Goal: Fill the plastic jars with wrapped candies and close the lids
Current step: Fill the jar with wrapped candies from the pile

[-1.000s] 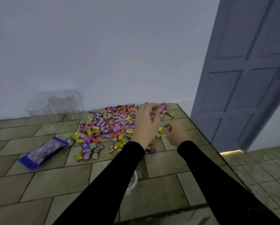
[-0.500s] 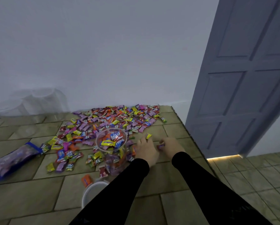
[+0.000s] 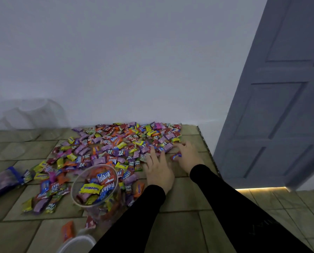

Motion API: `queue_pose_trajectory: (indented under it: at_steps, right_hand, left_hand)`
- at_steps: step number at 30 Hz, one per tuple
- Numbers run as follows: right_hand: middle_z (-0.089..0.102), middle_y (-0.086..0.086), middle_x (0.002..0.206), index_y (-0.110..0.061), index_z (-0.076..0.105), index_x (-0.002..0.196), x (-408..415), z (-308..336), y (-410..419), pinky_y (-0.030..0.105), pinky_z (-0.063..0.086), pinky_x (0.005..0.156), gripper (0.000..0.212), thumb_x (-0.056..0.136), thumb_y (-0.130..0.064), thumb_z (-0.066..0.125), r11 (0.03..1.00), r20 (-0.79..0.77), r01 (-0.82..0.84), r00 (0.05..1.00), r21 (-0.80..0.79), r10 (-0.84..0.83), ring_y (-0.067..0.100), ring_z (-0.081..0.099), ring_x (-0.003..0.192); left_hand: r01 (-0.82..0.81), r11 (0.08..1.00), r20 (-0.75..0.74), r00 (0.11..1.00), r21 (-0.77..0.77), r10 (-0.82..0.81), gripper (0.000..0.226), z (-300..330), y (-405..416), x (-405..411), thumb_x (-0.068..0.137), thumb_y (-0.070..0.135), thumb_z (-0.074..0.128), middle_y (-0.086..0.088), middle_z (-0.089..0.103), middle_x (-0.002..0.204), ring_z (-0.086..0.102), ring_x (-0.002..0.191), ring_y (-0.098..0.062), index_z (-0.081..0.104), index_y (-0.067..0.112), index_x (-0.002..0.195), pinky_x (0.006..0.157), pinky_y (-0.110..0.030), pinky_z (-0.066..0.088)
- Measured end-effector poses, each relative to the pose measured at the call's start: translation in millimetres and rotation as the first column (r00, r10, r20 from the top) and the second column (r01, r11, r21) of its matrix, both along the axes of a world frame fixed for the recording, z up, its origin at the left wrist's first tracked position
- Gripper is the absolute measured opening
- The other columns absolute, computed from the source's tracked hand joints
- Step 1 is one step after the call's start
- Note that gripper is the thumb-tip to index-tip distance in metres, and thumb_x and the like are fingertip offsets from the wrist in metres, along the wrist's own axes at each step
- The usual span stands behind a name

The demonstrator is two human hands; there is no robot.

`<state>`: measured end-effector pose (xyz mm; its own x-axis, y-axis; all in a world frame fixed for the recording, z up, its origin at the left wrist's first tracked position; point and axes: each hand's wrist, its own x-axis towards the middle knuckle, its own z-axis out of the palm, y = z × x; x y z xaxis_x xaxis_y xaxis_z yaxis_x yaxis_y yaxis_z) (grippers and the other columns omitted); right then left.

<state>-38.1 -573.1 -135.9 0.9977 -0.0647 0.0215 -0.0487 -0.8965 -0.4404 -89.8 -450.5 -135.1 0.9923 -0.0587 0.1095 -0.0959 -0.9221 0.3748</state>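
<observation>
Left hand (image 3: pixel 159 171) flat, fingers spread on candies (image 3: pixel 119 143); right hand (image 3: pixel 186 155) pinching one red candy (image 3: pixel 176 156). Risk: knocking over nearly full jar (image 3: pixel 96 189), scattering sweets off the edge.

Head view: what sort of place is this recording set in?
Probably a room in a home, with the work done on the floor: tan floor tiles, a plain white wall and a grey panelled door beside the candy pile.

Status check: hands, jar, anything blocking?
Left hand flat at the candy pile edge. Right hand beside a red candy, grip unclear. Open jar partly filled, lid off. Nothing blocking.
</observation>
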Motion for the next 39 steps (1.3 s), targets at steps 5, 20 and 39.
queue_pose_trajectory:
  at_steps: [5,20,39]
  right_hand:
    - [0.019,0.013,0.153,-0.028,0.029,0.148,33.2,-0.1,-3.1,0.039,0.026,0.112,0.068,0.09,-0.026,0.064,0.999,-0.054,-0.01,0.999,-0.047,0.008,0.031,0.021,0.14]
    - [0.048,0.01,0.125,-0.018,0.053,0.126,63.8,-8.1,3.7,0.029,0.04,0.091,0.034,0.094,-0.008,0.046,0.981,-0.01,-0.19,0.982,0.023,0.191,0.028,0.05,0.114]
    - [0.055,0.001,0.114,-0.026,0.057,0.109,12.3,30.8,20.3,0.026,0.047,0.088,0.031,0.097,0.0,0.046,0.752,0.083,0.023,0.991,0.658,-0.103,0.016,0.053,0.103]
  left_hand:
    - [-0.09,0.995,0.008,0.996,0.047,0.09,0.058,-6.5,-4.8,29.9,0.075,0.028,0.036,-0.021,0.057,0.13,0.061,0.104,-0.039,0.065,0.014,0.123,0.079,-0.047,0.051]
    - [-0.123,0.992,0.126,0.984,-0.039,0.127,0.021,-32.4,-12.1,74.4,0.085,0.013,0.068,-0.022,0.057,0.109,0.056,0.091,-0.038,0.064,0.003,0.103,0.067,-0.042,0.049]
    - [-0.038,0.986,0.257,0.963,-0.165,0.08,0.023,-1.8,6.4,51.3,0.099,0.008,0.044,-0.007,0.05,0.117,0.041,0.105,-0.023,0.055,0.011,0.119,0.08,-0.028,0.035]
